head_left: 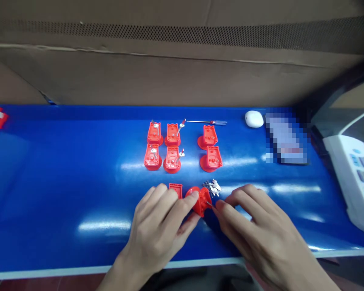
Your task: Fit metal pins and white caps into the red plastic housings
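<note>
Right hand (255,226), fingertips pinched on a thin rod (210,204), apparently fitting it into a red shell (202,199) gripped by the curled left hand (160,220), the next move calling for steady alignment.

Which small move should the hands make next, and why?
Probably the right hand should gently guide the thin piece into the red part: its tip is at the part's open side, while the left hand holds that part. Four similar parts farther away each carry a thin rod, which suggests this placement.
</note>
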`<control>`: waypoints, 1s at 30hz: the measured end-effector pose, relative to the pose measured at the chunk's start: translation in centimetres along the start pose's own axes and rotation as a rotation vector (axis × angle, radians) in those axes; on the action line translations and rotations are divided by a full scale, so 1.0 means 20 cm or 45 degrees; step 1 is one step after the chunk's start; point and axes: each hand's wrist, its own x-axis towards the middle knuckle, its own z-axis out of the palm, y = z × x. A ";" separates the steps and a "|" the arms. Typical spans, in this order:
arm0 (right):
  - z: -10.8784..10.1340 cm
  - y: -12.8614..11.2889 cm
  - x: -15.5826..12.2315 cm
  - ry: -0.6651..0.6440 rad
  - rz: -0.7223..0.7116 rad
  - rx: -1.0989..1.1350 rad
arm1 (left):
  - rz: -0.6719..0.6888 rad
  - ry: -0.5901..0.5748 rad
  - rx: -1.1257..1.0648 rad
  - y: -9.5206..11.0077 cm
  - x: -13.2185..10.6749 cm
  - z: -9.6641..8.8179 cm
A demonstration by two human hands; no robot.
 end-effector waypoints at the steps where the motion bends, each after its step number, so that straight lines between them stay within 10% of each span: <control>1: 0.00 0.00 0.00 -0.003 0.002 -0.003 | 0.002 0.001 -0.003 0.00 0.00 0.00; 22: 0.00 0.00 0.09 0.151 0.072 0.066 | -0.254 -0.134 -0.172 -0.04 0.02 -0.03; 30: -0.06 -0.14 0.04 0.348 0.140 0.284 | -0.460 -0.135 -0.394 0.13 0.00 -0.15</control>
